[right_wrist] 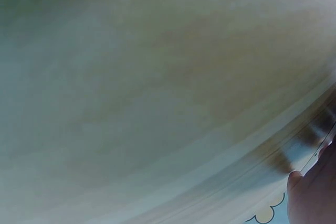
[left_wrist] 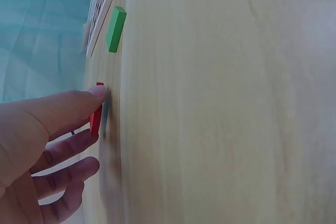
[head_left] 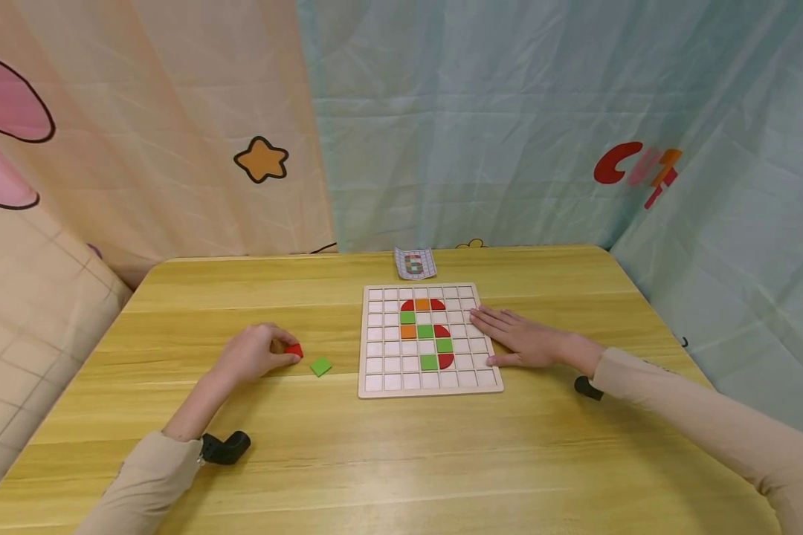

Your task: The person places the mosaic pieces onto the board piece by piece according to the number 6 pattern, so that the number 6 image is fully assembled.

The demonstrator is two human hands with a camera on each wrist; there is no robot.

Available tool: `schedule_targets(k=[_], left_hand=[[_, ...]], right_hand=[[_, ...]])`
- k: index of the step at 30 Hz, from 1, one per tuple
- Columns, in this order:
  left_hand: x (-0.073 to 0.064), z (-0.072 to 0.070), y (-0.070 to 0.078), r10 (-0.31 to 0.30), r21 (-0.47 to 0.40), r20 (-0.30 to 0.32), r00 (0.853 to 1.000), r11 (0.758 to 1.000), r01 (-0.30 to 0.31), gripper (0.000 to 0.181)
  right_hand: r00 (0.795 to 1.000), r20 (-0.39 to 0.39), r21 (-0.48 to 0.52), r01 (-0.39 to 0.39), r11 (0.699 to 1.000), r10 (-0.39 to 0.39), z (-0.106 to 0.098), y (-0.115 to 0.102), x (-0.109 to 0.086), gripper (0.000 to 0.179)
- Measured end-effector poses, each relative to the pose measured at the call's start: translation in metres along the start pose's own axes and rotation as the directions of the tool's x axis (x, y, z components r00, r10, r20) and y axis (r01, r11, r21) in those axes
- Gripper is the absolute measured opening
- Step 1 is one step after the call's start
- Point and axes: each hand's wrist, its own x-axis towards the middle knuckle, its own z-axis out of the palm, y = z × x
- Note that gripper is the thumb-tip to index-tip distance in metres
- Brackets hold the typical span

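Between thumb and fingers my left hand pinches a red tile, which the left wrist view shows just over the table. A green square tile lies on the wood beside it, between that hand and the pale grid board. Red, orange and green tiles sit in the board's cells in a curved figure. My right hand rests flat with straight fingers on the board's right edge. In the right wrist view only part of that hand shows, at the lower right corner.
Behind the board lies a small printed card with a similar coloured figure on a grid. The wooden table reaches back to hanging curtains. A black strap-like device sits at the left wrist, another at the right.
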Motion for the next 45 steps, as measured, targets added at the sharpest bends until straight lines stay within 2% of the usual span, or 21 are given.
schedule_targets(k=[12, 20, 28, 39, 45], left_hand=[[0.006, 0.001, 0.021, 0.022, 0.029, -0.005, 1.000, 0.999, -0.022, 0.025], [0.015, 0.011, 0.041, 0.047, 0.033, -0.011, 0.999, 0.998, -0.047, 0.029], [0.026, 0.022, 0.066, 0.066, 0.020, 0.019, 0.998, 0.998, -0.066, 0.028], [0.038, 0.035, 0.092, 0.135, 0.017, 0.022, 0.991, 0.991, -0.135, 0.027], [0.043, 0.042, 0.106, 0.186, 0.004, 0.035, 0.982, 0.983, -0.186, 0.027]], right_hand=[[1.000, 0.001, 0.008, -0.007, 1.000, 0.007, 0.002, 0.000, -0.001, 0.080], [1.000, 0.004, 0.013, -0.011, 1.000, 0.010, 0.002, 0.001, -0.001, 0.081], [1.000, 0.005, 0.014, -0.013, 1.000, 0.013, 0.002, 0.000, -0.001, 0.081], [1.000, 0.006, 0.008, -0.006, 1.000, 0.006, 0.003, 0.002, 0.001, 0.081], [1.000, 0.004, 0.007, -0.006, 1.000, 0.006, 0.002, 0.003, 0.002, 0.081]])
